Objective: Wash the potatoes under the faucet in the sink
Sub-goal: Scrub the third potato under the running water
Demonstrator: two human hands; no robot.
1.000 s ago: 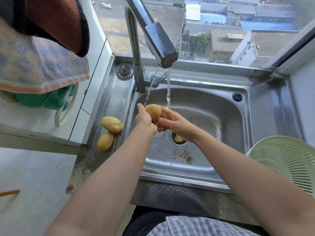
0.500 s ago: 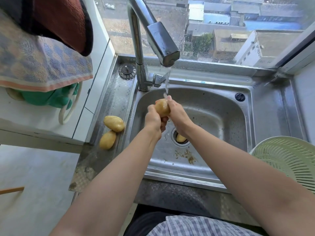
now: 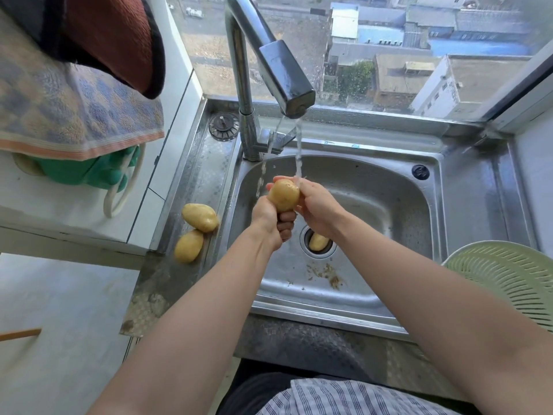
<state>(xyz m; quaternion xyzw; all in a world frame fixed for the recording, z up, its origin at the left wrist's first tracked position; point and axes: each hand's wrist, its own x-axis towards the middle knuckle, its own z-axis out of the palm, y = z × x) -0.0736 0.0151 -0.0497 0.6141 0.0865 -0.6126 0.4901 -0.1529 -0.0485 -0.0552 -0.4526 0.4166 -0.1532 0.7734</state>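
A yellow potato [image 3: 283, 194] is held over the steel sink [image 3: 374, 187], just under the running faucet [image 3: 281, 70]. My left hand [image 3: 269, 220] grips its lower end from the left. My right hand [image 3: 318, 206] presses against its right side, and the water stream lands where that hand meets the potato. Another potato [image 3: 318, 241] sits in the drain hole. Two more potatoes [image 3: 200, 217] [image 3: 188, 246] lie on the steel ledge left of the basin.
A pale green colander [image 3: 508, 280] stands at the right edge of the sink. A drain stopper [image 3: 223, 126] lies on the ledge by the faucet base. Towels [image 3: 74, 115] and green gloves [image 3: 89, 172] hang at the left. Peel scraps lie on the basin floor.
Both hands have lifted the potato a little up and right, into the water stream, and turned it so that it stands more upright. The potatoes on the ledge and in the drain have not moved.
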